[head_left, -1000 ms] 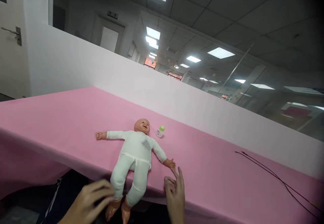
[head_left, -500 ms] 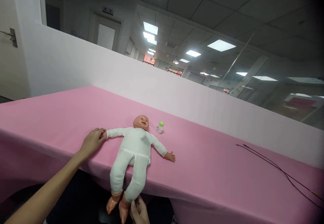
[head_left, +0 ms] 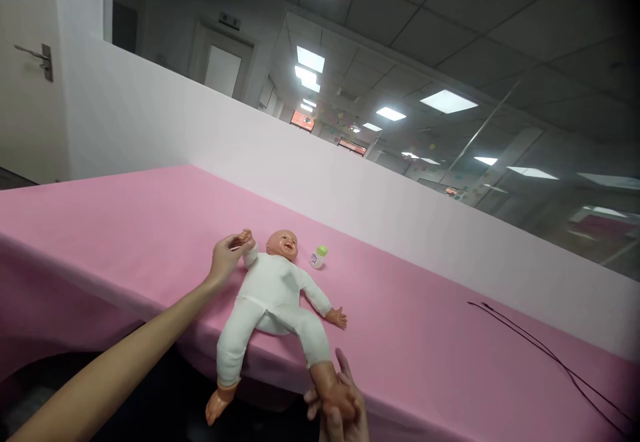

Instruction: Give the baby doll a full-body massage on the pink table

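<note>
doll (head_left: 274,295): centre of the frame, on its back on the table (head_left: 125,222), one leg hanging over the near edge
bottle (head_left: 317,256): just right of the doll's head, on the table
left hand (head_left: 227,257): left of the head, at the doll's raised arm
right hand (head_left: 340,405): bottom centre, at the doll's foot
cable (head_left: 545,355): lower right, on the table
partition wall (head_left: 350,189): behind the table
</note>
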### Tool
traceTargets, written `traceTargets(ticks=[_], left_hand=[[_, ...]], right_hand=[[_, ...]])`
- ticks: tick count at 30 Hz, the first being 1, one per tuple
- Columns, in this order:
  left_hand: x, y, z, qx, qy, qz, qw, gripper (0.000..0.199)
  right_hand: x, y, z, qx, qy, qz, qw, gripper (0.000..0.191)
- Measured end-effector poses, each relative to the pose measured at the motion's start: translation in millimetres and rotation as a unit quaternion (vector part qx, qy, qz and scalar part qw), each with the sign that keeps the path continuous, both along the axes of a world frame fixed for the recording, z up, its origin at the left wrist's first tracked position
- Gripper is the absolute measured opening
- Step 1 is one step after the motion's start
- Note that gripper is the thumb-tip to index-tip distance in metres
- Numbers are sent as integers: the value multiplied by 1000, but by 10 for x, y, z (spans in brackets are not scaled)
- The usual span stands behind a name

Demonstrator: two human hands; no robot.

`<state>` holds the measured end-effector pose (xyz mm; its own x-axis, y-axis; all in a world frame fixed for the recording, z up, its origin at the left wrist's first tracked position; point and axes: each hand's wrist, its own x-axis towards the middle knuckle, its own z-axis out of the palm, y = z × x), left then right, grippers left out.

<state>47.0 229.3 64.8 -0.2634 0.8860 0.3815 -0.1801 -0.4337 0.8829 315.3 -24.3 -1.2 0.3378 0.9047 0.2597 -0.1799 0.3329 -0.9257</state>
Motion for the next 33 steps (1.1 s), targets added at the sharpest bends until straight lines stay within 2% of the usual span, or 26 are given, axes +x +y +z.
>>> traceTargets(ticks=[3, 7, 9, 11, 13, 16, 18, 19, 21, 22, 23, 25, 27, 29, 31, 33], left_hand=[[265, 21, -38, 42, 75, -43, 995, 33], [388, 17, -145, 70, 260, -76, 960, 32], [322, 54, -133, 71, 261, -75, 960, 32], [185, 141, -79, 58, 190, -70, 978, 33], [11, 260, -35, 13, 73, -40, 997, 38], [-209, 396, -76, -71, -47, -2, 996, 49], [-273, 395, -153, -96, -54, -11, 994, 54], [-276, 364, -183, -102, -54, -20, 993, 55], [-226, 264, -196, -91, -39, -36, 994, 53], [-179, 207, -176, -72, -21, -39, 996, 49], [-122, 151, -142, -47, 7, -39, 998, 44], [11, 61, -61, 8, 95, -34, 995, 34], [147, 10, -12, 50, 205, -22, 977, 31], [256, -2, -28, 81, 305, -6, 949, 30], [315, 20, -99, 104, 363, 6, 926, 29], [312, 72, -188, 108, 365, 6, 925, 29]], right_hand=[[-273, 440, 288, 35, -67, -42, 996, 49], [-646, 1130, 609, 12, -136, 51, 989, 53], [-667, 1281, 697, 9, -121, 60, 991, 53], [-530, 1221, 699, 14, -93, 65, 993, 54], [-287, 981, 572, 22, -67, 92, 993, 59], [57, 488, 139, 3, -31, 180, 983, 62], [162, 220, -203, -37, -21, 260, 965, 60], [174, 130, -344, -56, -18, 274, 960, 55], [148, 45, -491, -78, -29, 285, 955, 49], [122, 47, -482, -81, -41, 289, 953, 46], [92, 78, -417, -77, -54, 290, 952, 45], [16, 215, -156, -53, -72, 272, 958, 46], [-100, 447, 182, -14, -66, 200, 978, 51], [-262, 740, 479, -22, -80, 141, 987, 54], [-427, 1020, 662, -56, -94, 121, 987, 56], [-522, 1185, 718, -61, -70, 107, 990, 61]])
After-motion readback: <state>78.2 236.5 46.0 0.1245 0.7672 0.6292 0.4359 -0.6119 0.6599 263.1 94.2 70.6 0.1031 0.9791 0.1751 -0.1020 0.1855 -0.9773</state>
